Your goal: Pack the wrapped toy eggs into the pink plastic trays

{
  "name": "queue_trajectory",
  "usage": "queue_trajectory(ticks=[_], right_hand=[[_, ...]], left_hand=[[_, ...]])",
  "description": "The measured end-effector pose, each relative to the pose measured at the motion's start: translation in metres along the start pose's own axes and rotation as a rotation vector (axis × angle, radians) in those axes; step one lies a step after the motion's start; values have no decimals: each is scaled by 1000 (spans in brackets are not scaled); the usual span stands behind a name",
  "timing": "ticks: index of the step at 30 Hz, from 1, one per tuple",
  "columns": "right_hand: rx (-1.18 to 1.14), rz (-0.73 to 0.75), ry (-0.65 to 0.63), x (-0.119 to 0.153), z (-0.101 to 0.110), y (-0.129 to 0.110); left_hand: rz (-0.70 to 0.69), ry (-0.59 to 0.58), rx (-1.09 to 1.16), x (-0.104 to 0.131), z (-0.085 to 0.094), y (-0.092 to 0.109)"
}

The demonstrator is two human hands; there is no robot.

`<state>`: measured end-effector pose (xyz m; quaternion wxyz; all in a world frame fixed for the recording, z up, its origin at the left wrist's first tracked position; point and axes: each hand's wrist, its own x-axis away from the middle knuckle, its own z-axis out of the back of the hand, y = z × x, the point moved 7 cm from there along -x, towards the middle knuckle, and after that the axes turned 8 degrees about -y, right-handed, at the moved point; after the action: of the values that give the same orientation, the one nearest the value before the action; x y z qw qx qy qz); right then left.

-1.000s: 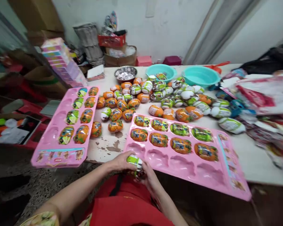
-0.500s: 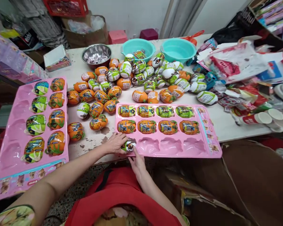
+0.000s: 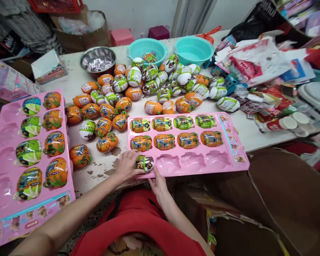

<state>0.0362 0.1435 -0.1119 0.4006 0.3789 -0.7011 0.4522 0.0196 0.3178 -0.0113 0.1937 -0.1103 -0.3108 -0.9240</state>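
Note:
A pink moulded plastic tray (image 3: 173, 172) lies along the table's front edge. Its two far rows hold orange and green printed eggs (image 3: 186, 140). In the front row, a white-and-green printed surprise egg (image 3: 144, 164) sits in the leftmost hollow, label up; the other hollows of that row are empty. My left hand (image 3: 128, 166) is closed about the left end of this egg, thumb in front, fingers partly blurred behind. With its thumb over the rim and fingers underneath, my right hand (image 3: 158, 183) grips the tray's front edge beside the egg.
Many loose eggs (image 3: 133, 93) are heaped behind the tray. Another pink tray (image 3: 6, 142), partly filled, lies at left. A metal bowl (image 3: 98, 61) and two turquoise basins (image 3: 193, 51) stand at the back. Packaging (image 3: 258, 67) and paper cups (image 3: 288, 123) clutter the right.
The white-and-green egg has turned in its hollow, so its printed label now faces up. My left hand has shifted slightly off its top; my right hand stays at the tray edge. The view has shifted.

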Motion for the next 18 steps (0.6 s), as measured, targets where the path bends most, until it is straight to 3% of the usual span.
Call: queue_trajectory(ticks=[1, 3, 5, 7, 11, 14, 16, 18], right_hand=[[8, -16, -19, 3, -4, 2], [43, -26, -25, 8, -10, 4], [87, -7, 2, 11, -14, 2], [113, 10, 19, 11, -17, -1], [164, 27, 55, 3, -14, -4], [186, 24, -7, 0, -8, -4], [269, 59, -165, 1, -11, -12], [361, 133, -314, 4, -15, -31]], left_hand=[[151, 66, 223, 6, 3, -23], [383, 71, 726, 15, -12, -54], [435, -25, 1137, 14, -36, -53], [448, -2, 1282, 8, -47, -46], [473, 122, 1072, 9, -49, -49], [448, -11, 813, 12, -37, -59], [516, -126, 517, 3, -11, -69], [541, -87, 222, -29, 43, -71]])
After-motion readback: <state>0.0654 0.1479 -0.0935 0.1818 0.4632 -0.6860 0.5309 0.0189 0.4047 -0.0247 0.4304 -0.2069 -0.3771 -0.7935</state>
